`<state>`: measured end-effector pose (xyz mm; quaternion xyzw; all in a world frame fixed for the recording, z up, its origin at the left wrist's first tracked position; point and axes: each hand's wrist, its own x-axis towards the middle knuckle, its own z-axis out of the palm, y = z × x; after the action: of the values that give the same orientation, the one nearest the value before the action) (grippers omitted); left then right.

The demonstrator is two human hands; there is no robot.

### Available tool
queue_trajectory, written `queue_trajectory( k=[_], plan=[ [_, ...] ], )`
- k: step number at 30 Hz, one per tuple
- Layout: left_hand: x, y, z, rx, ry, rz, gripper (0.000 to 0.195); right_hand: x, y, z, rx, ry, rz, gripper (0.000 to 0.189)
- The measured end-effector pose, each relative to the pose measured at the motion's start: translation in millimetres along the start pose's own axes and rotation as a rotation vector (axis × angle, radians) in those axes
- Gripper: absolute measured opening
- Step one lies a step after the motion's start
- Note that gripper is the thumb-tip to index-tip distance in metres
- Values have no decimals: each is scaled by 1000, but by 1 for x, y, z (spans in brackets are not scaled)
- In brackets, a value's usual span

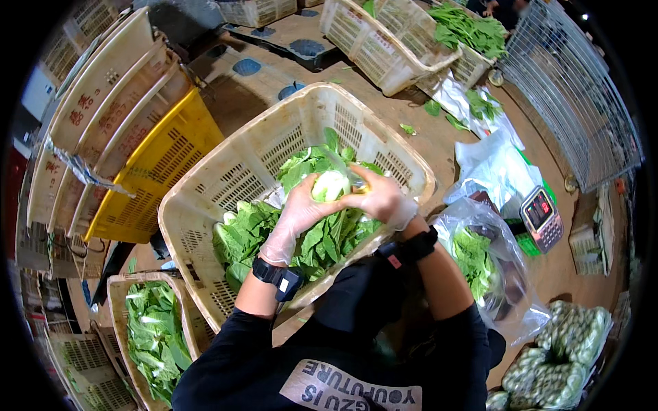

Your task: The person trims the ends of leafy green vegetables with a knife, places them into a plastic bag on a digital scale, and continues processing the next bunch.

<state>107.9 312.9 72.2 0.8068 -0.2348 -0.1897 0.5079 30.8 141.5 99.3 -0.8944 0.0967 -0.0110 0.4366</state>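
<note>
My left hand (300,210), in a clear glove, cups a pale-based head of leafy cabbage (330,186). My right hand (379,194), also gloved, is closed around what looks like a small knife (339,162); its blurred blade points up and left, and the fingers hide most of the handle. The right thumb meets the cabbage's pale base. Both hands are over a large off-white plastic crate (226,180) with slotted walls. Inside it, leafy green cabbages (247,234) lie below and beside my hands.
At left stand nested crates (108,108) and a yellow crate (159,164). A leaf-filled crate (154,334) is lower left. To the right are a plastic bag of greens (478,262), a digital scale display (542,218), a wire cage (565,97) and bagged produce (555,359).
</note>
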Motion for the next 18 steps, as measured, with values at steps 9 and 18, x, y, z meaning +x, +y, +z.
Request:
queue_trajectory(
  k=[9,18],
  plan=[
    [13,-26,-32,-494,-436,-49,58,20,29,-25,-161,7,-78,61],
    [30,-15,-8,-746,-606,-151,61,13,-7,-16,294,-277,119,45]
  ],
)
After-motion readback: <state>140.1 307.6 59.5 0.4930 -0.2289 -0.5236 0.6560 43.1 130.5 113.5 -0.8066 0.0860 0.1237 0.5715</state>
